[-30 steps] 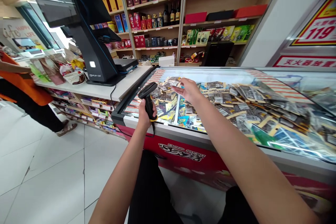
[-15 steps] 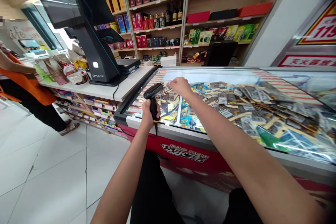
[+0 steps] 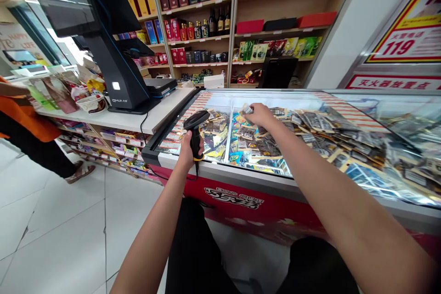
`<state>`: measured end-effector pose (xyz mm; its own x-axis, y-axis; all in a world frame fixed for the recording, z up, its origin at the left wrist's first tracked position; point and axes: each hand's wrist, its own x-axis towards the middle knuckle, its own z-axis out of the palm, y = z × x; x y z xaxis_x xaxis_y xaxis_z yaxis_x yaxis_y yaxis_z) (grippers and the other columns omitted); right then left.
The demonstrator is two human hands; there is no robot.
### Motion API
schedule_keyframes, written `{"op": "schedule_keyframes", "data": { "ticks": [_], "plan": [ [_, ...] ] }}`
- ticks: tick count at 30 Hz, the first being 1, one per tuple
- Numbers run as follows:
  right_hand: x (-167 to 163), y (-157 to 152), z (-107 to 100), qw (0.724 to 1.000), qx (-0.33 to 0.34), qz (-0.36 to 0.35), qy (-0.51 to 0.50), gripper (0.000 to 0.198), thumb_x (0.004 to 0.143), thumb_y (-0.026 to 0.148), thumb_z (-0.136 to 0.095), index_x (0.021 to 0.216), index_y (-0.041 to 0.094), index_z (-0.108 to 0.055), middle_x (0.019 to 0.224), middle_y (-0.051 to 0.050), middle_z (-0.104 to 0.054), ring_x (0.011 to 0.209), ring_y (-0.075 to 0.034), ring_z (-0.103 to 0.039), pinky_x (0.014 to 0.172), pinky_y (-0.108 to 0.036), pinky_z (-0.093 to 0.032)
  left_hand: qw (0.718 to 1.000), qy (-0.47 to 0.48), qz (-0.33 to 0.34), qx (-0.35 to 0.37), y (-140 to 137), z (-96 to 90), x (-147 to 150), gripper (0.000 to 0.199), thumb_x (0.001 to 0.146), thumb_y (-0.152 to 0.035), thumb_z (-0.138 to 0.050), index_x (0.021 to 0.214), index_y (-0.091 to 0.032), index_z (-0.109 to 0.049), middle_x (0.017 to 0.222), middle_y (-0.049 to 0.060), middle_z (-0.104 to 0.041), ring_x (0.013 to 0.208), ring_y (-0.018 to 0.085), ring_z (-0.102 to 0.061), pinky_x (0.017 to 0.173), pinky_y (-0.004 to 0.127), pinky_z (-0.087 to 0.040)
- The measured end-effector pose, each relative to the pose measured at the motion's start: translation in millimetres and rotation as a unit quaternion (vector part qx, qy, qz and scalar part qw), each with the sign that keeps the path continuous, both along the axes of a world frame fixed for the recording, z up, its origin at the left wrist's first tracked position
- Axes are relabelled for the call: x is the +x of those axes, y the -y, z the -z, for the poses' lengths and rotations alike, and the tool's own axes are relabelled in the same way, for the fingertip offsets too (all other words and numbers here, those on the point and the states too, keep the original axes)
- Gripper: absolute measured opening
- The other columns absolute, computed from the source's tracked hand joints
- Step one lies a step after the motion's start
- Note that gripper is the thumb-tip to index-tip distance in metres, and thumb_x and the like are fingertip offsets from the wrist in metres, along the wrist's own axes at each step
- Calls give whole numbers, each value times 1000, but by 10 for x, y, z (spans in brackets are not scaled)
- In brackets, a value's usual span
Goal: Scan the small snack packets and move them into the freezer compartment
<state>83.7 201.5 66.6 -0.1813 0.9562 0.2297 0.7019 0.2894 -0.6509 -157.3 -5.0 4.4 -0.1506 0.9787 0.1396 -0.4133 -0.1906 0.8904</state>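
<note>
My left hand (image 3: pixel 187 150) is closed around the handle of a black barcode scanner (image 3: pixel 196 121), held upright by the near edge of a chest freezer (image 3: pixel 220 168). From its handle a cable hangs down. Over the freezer, my right hand (image 3: pixel 262 115) pinches a small pale packet (image 3: pixel 247 109) between thumb and fingers. Beneath both hands lie many flat snack packets (image 3: pixel 306 121), split by a white divider (image 3: pixel 229 135). The printing on the pinched packet is too small to read.
A dark checkout terminal (image 3: pixel 119 69) stands on the white counter (image 3: pixel 161 117) to the left, near a white bowl (image 3: pixel 92 104) and snack bags. Shelves of boxes and bottles (image 3: pixel 218 23) line the back. At far left stands a person in orange (image 3: pixel 27 117).
My right hand has moved right, from above the divider to the packets on its right side, and a pale packet now shows in its fingers. The view has shifted slightly right.
</note>
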Motion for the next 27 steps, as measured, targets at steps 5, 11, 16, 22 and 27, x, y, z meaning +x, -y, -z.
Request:
{"op": "schedule_keyframes", "data": {
  "ticks": [5,11,16,22,27],
  "plan": [
    [-163,352,-29,888,-134,-98,-429,32,88,34,-69,116,31,-53,123,-3,-77,102,-25,-77,86,-46,-65,996,-45,44,67,15,39,-13,61,85,-77,-66,97,-18,-61,58,-4,-56,36,7,-40,39,22,-23],
    [-410,541,89,807,-163,-137,-550,34,89,29,-63,120,34,-50,126,-1,-76,108,-22,-77,96,-46,-62,988,-122,61,73,17,69,-12,57,93,-73,-62,96,-16,-60,59,-2,-58,36,8,-43,39,22,-26],
    [-435,523,202,806,-161,-116,-558,34,88,32,-69,118,36,-56,125,3,-76,120,-22,-73,110,-51,-55,984,-149,80,49,20,12,35,56,92,-72,-65,95,-17,-59,61,-3,-55,38,7,-42,40,21,-27],
    [-428,514,230,793,-147,-138,-575,35,86,33,-72,117,34,-56,111,1,-76,115,-24,-73,107,-51,-56,982,-159,98,29,40,-65,62,54,90,-71,-68,88,-19,-53,62,-4,-53,42,6,-40,41,20,-28],
    [-433,465,298,804,-139,-139,-561,39,84,37,-67,120,34,-54,115,0,-77,108,-24,-75,101,-50,-59,985,-149,83,37,45,-22,54,56,89,-73,-68,93,-18,-57,61,-3,-55,40,7,-41,40,22,-27]
  ]
}}
